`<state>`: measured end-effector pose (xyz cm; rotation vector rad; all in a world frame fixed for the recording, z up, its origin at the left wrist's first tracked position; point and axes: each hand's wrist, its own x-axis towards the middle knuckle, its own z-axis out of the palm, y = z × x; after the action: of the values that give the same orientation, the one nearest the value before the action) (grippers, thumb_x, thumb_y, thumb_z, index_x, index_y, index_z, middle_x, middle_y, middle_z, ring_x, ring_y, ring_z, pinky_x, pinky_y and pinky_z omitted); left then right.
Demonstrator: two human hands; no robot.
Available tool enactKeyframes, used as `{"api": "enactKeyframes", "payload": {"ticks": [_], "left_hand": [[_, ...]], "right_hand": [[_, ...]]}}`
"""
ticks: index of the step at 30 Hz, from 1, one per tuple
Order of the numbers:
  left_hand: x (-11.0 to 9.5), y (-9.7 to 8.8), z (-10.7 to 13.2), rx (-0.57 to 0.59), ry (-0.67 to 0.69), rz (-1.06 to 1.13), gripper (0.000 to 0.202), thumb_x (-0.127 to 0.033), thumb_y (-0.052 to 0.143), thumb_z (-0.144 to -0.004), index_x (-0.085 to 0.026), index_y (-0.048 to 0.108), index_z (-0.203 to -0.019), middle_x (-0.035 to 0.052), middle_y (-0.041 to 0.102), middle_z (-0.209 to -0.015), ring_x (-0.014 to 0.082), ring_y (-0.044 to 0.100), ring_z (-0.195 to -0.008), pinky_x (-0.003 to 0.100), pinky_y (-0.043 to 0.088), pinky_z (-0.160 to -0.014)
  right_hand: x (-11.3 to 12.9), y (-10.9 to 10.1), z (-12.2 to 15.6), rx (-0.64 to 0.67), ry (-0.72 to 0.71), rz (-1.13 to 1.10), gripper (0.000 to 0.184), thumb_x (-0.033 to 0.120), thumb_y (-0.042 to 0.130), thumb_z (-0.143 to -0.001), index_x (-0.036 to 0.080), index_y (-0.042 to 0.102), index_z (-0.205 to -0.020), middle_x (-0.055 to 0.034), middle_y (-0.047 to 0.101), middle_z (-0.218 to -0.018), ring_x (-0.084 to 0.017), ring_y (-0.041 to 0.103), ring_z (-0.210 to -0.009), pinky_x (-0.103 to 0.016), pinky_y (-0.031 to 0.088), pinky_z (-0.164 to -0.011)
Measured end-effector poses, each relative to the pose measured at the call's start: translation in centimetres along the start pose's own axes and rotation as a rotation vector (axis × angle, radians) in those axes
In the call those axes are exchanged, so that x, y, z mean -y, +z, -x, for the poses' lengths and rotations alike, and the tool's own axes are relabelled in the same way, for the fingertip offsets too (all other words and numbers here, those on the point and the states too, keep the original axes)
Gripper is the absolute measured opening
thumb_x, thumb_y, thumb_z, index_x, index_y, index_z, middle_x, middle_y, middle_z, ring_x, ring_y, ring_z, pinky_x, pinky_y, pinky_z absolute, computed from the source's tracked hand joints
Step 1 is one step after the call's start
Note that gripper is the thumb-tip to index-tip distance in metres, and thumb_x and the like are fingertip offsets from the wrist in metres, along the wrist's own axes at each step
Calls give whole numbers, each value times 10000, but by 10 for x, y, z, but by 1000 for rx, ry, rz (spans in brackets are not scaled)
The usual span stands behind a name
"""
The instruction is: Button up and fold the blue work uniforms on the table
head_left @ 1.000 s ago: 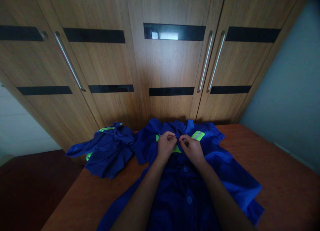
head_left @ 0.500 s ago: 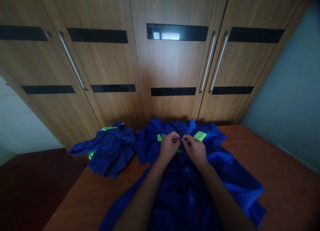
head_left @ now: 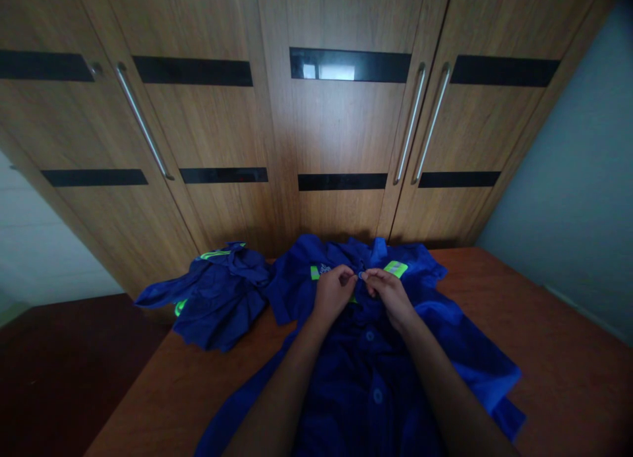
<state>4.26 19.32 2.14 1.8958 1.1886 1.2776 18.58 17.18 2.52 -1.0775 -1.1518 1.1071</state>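
A blue work shirt point(head_left: 376, 371) with neon-green reflective patches lies spread front-up on the brown wooden table point(head_left: 558, 351), its collar toward the wardrobe. My left hand point(head_left: 333, 292) and my right hand point(head_left: 388, 291) meet at the shirt's front placket just below the collar. Both hands are closed in a pinch on the fabric edges around a small button. Two more buttons show lower down the front, between my forearms.
A second blue garment point(head_left: 217, 292) with green stripes lies crumpled at the table's far left edge. A wooden wardrobe point(head_left: 341, 127) with long metal handles stands right behind the table. A grey wall point(head_left: 578, 200) is to the right. Dark floor point(head_left: 59, 371) lies left of the table.
My hands have drawn closer together at the upper placket, fingertips now touching at the button. The view shifted slightly; the shirt itself stays in place.
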Motion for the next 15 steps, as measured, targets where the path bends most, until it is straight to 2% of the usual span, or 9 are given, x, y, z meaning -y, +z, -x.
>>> {"api": "enactKeyframes", "payload": {"ticks": [4,9,13,15], "left_hand": [[3,-5,-1,88,-2,-80,184,-302,534,-809,-188,659,-736,0,661,-669,150,606,-639,224,412,-582],[1,-6,1,170,7,-193,247,-326,508,-832,-190,666,-701,-6,649,-635,149,574,-613,226,360,-557],[-4,-5,4,199,11,-265,204,-277,497,-833,-199,680,-788,7,686,-732,159,595,-682,236,374,-609],[-6,-4,5,212,7,-295,197,-261,495,-831,-202,682,-813,15,696,-769,166,605,-708,242,384,-632]], "right_hand": [[-5,-2,-3,27,-25,107,325,515,640,-708,200,566,-678,56,482,-482,-113,417,-471,-243,325,-499],[-13,-9,-4,-89,-110,496,447,577,488,-802,208,496,-548,28,493,-471,-131,467,-476,-242,333,-507],[-2,-8,-3,-269,-202,825,368,496,446,-861,214,575,-664,2,599,-573,-159,569,-578,-239,356,-553],[10,-1,-9,-287,-258,948,297,436,432,-884,221,609,-781,-8,652,-671,-165,609,-659,-240,385,-596]]}}
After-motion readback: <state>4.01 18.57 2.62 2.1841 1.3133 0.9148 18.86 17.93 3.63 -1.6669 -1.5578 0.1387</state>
